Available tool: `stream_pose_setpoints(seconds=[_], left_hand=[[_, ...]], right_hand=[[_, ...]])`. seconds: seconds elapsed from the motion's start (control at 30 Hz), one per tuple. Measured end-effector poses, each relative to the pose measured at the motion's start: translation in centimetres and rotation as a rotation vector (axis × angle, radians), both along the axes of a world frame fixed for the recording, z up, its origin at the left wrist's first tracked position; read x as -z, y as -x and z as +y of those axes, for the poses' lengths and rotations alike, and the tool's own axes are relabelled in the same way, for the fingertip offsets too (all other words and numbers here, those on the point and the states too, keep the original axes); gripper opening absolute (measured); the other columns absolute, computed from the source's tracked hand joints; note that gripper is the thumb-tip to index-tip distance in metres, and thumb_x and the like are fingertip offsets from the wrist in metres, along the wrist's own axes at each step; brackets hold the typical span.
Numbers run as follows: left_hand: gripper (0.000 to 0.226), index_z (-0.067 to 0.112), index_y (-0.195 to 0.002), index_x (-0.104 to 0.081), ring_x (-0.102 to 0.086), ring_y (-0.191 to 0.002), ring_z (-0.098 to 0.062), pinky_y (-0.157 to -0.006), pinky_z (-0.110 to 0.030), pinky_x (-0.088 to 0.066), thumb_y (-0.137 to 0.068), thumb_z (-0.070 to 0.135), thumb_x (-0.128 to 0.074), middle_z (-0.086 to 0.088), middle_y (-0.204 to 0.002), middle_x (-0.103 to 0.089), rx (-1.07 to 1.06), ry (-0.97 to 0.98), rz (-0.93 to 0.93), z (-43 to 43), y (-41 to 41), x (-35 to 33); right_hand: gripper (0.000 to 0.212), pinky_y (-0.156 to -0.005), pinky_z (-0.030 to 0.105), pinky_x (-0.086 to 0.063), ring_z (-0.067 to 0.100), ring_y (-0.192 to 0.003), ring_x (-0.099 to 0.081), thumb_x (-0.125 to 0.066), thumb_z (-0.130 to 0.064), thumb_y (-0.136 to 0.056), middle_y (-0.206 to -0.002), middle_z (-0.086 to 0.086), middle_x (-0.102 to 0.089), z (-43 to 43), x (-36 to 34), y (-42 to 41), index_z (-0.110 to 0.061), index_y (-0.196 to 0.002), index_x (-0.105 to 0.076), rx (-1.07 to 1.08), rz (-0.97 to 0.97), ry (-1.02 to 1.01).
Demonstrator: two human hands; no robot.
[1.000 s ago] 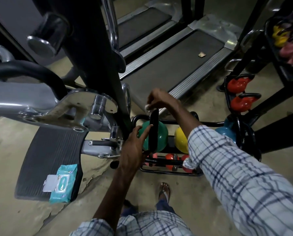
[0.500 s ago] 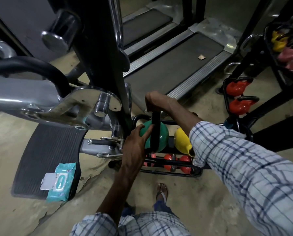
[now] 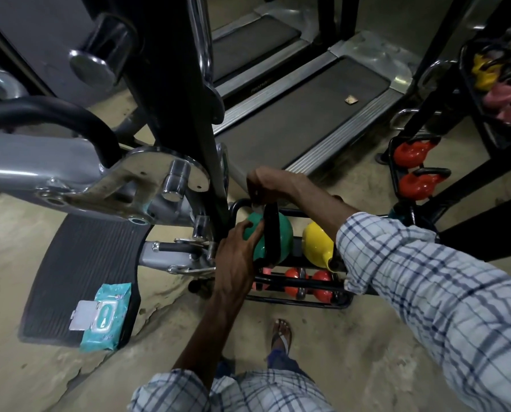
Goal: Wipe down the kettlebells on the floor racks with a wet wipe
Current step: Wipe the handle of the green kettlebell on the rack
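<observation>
Floor rack (image 3: 301, 304): one green kettlebell (image 3: 282, 233), one yellow kettlebell (image 3: 315, 242), three red kettlebells (image 3: 292, 282). Left hand (image 3: 236, 260) cups green, right hand (image 3: 266, 185) pinches wipe (image 3: 255, 207).

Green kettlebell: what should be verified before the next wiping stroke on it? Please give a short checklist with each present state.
1. Wet wipe in the right hand: ok, a white bit shows under the fingers.
2. Wipe against the black handle: ok, at its top.
3. Left hand steadies the green kettlebell: ok, it holds the body.
4. Kettlebell seated in the rack: cannot tell, its base is hidden.
5. Wipes pack closed: not ok, its flap is open.
</observation>
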State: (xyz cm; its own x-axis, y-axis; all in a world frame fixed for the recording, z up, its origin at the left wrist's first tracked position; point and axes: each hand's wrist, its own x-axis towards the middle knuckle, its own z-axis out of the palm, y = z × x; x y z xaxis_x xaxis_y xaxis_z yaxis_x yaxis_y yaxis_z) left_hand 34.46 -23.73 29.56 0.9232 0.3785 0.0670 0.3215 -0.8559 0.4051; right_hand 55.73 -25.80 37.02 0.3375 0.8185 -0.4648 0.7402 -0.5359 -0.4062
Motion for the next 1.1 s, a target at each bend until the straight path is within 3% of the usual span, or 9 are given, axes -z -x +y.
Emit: stream_pose_setpoints(seconds=[0.13, 0.3, 0.43, 0.53, 0.63, 0.73, 0.83, 0.93, 1.1], left_hand=[[0.109, 0.031, -0.152, -0.036, -0.057, -0.122, -0.034, -0.086, -0.047, -0.058, -0.061, 0.033, -0.094, -0.015, -0.143, -0.05, -0.032, 0.027, -0.006, -0.2, 0.5, 0.0], [0.103, 0.014, -0.142, -0.043, -0.055, -0.121, -0.027, -0.094, -0.041, -0.051, -0.057, 0.047, -0.092, -0.007, -0.139, -0.052, -0.112, 0.12, -0.055, 0.1, 0.7, 0.1], [0.116, 0.016, -0.148, -0.035, -0.052, -0.126, -0.024, -0.101, -0.039, -0.049, -0.054, 0.051, -0.093, -0.004, -0.144, -0.045, -0.107, 0.182, -0.046, 0.6, 0.6, 0.1], [0.116, 0.018, -0.155, -0.026, -0.049, -0.129, -0.023, -0.098, -0.038, -0.049, -0.063, 0.052, -0.087, -0.006, -0.15, -0.039, -0.035, 0.193, -0.069, 1.0, 0.5, 0.0], [0.115, 0.029, -0.158, -0.02, -0.049, -0.13, -0.028, -0.092, -0.045, -0.055, -0.065, 0.032, -0.088, -0.008, -0.155, -0.031, 0.078, 0.126, -0.031, 1.8, 0.3, -0.2], [0.124, 0.036, -0.158, -0.017, -0.049, -0.13, -0.031, -0.092, -0.043, -0.056, -0.061, 0.021, -0.092, -0.011, -0.157, -0.028, 0.135, 0.094, 0.027, 2.3, 0.3, -0.4], [0.126, 0.038, -0.158, -0.015, -0.048, -0.132, -0.03, -0.094, -0.046, -0.056, -0.061, 0.024, -0.094, -0.009, -0.157, -0.027, 0.152, 0.099, 0.035, 2.6, 0.3, -0.5], [0.125, 0.038, -0.158, -0.017, -0.046, -0.134, -0.029, -0.093, -0.044, -0.057, -0.06, 0.022, -0.094, -0.006, -0.157, -0.027, 0.133, 0.11, 0.044, 2.5, 0.3, -0.8], [0.123, 0.037, -0.158, -0.018, -0.045, -0.134, -0.027, -0.098, -0.044, -0.054, -0.062, 0.025, -0.094, -0.006, -0.154, -0.029, 0.129, 0.116, 0.035, 2.3, 0.2, -1.0]], right_hand=[[0.035, -0.039, 0.013, -0.039, -0.003, -0.031, -0.05, -0.068, -0.013, -0.089, -0.037, -0.011, -0.053, 1.3, 0.3, 0.3, -0.022, -0.059, -0.054, 0.047, -0.098, -0.038], [0.013, -0.063, 0.027, -0.05, 0.019, -0.072, -0.064, -0.078, -0.021, -0.079, -0.081, 0.005, -0.066, -1.0, 2.3, 1.6, -0.009, -0.08, -0.074, -0.124, -0.267, -0.18], [0.011, -0.069, 0.021, -0.049, 0.012, -0.084, -0.064, -0.072, -0.024, -0.09, -0.1, 0.001, -0.066, -5.4, 2.6, 4.2, -0.018, -0.096, -0.079, 0.087, -0.266, -0.495], [0.009, -0.067, 0.022, -0.042, 0.01, -0.081, -0.052, -0.069, -0.015, -0.09, -0.096, 0.003, -0.06, -8.4, 3.7, 8.8, -0.015, -0.094, -0.077, 0.088, -0.264, -0.556], [0.014, -0.059, 0.028, -0.045, 0.014, -0.078, -0.049, -0.069, -0.002, -0.081, -0.087, 0.002, -0.053, -10.5, 5.8, 12.8, -0.011, -0.09, -0.075, 0.094, -0.297, -0.592], [0.019, -0.058, 0.02, -0.037, 0.013, -0.076, -0.05, -0.074, 0.003, -0.077, -0.083, -0.001, -0.052, -12.2, 8.8, 14.8, -0.011, -0.09, -0.075, 0.224, -0.302, -0.607], [0.018, -0.068, 0.01, -0.041, 0.004, -0.081, -0.057, -0.077, 0.0, -0.08, -0.089, -0.007, -0.056, -13.6, 10.5, 16.1, -0.014, -0.091, -0.077, 0.533, -0.053, -0.715], [0.019, -0.074, 0.012, -0.049, 0.003, -0.086, -0.063, -0.077, 0.001, -0.081, -0.091, -0.005, -0.062, -13.3, 11.2, 16.6, -0.016, -0.085, -0.07, 0.854, 0.221, -0.824], [0.015, -0.071, 0.011, -0.045, -0.004, -0.084, -0.06, -0.066, -0.002, -0.09, -0.09, -0.005, -0.065, -12.2, 11.4, 15.9, -0.016, -0.092, -0.061, 1.11, 0.356, -0.79]])
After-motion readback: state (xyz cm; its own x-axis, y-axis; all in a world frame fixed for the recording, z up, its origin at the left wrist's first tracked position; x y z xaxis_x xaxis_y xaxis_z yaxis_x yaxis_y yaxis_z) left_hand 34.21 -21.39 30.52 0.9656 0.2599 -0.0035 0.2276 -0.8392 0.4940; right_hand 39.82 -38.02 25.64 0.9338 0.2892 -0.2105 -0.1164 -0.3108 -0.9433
